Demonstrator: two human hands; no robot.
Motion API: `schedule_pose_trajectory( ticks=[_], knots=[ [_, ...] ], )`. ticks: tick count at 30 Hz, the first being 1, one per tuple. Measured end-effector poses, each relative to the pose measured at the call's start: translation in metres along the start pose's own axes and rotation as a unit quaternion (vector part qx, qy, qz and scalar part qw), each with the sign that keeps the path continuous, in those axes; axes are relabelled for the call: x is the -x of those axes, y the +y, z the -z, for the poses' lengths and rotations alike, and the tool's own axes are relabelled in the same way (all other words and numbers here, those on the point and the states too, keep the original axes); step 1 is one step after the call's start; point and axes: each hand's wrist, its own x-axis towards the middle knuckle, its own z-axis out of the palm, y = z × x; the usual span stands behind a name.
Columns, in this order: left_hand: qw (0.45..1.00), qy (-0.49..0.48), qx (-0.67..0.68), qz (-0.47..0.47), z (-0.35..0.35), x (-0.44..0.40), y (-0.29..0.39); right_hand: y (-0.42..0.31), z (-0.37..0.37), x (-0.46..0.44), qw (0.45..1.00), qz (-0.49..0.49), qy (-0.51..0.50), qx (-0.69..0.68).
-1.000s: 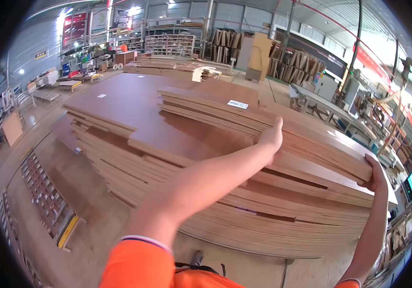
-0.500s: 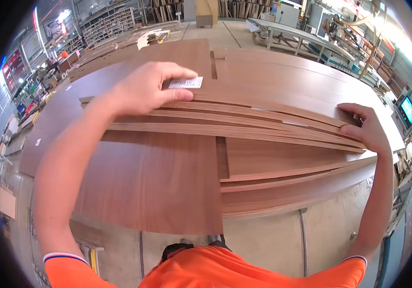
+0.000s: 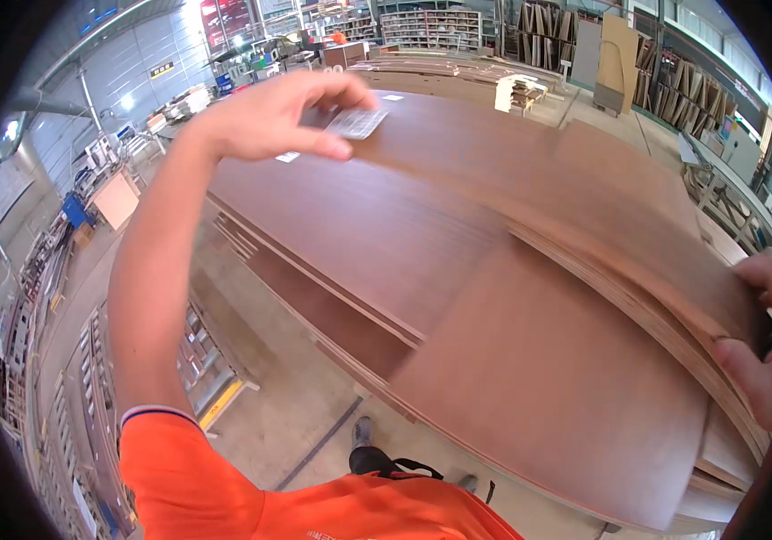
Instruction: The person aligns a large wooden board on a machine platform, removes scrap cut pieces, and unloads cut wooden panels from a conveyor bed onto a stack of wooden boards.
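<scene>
A long brown wood-grain panel [image 3: 539, 184] slants across the view, with a white label [image 3: 358, 124] on its left end. My left hand [image 3: 282, 117] grips that end, thumb at the near edge and fingers over the far side. At the other end my right hand [image 3: 768, 346], partly blurred, has its thumb against the near edge and its fingers over the top. Beneath the panel's right part lie several similar panels [image 3: 620, 283], their edges showing. A wide brown panel [image 3: 557, 369] lies under these, and another broad panel surface [image 3: 359, 234] extends to the left.
Panel stacks rise above the concrete floor [image 3: 300, 409]. A roller conveyor [image 3: 206, 360] with a yellow strip stands at the lower left. Farther back are racks of upright boards [image 3: 543, 36], a shelving unit [image 3: 431, 31] and a machine table [image 3: 737, 193] at the right.
The view has turned left. The labelled panel's left end has moved off the stack, leftward over the neighbouring panel surface, with both hands still on it.
</scene>
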Motion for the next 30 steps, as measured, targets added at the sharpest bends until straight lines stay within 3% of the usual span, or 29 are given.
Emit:
schedule_pose_trajectory(
  ticks=[2, 5, 8, 10, 12, 15, 17, 18, 19, 30],
  knots=[
    [0.999, -0.010, 0.016, 0.034, 0.011, 0.056, -0.046, -0.055, -0.031, -0.018, 1.000, 0.005, -0.024, -0.018],
    [0.997, -0.006, 0.039, 0.065, 0.035, 0.125, -0.117, -0.123, -0.095, -0.071, 0.992, 0.087, -0.031, -0.080],
    [0.986, -0.021, 0.069, 0.151, 0.071, 0.153, -0.197, -0.171, -0.153, -0.133, 0.991, 0.101, -0.037, -0.082],
    [0.981, -0.051, 0.073, 0.172, 0.077, 0.162, -0.234, -0.203, -0.182, -0.157, 0.991, 0.051, -0.102, -0.066],
    [0.993, -0.022, -0.098, 0.067, 0.059, 0.168, -0.262, -0.227, -0.227, -0.176, 0.988, 0.079, -0.109, -0.078],
    [0.997, -0.062, 0.038, -0.013, 0.015, 0.138, -0.228, -0.217, -0.245, -0.167, 0.988, 0.069, -0.127, -0.047],
    [0.997, -0.023, 0.011, -0.070, -0.007, 0.132, -0.226, -0.214, -0.241, -0.146, 0.992, 0.092, -0.057, -0.056],
    [0.995, 0.004, -0.015, -0.097, -0.014, 0.137, -0.233, -0.220, -0.242, -0.141, 0.993, 0.092, -0.071, -0.023],
    [0.994, 0.042, -0.001, -0.101, -0.025, 0.145, -0.238, -0.227, -0.246, -0.138, 0.993, 0.085, -0.083, -0.028],
    [0.993, 0.045, 0.015, -0.105, -0.030, 0.115, -0.222, -0.191, -0.233, -0.147, 0.990, 0.051, -0.084, -0.106]
  ],
)
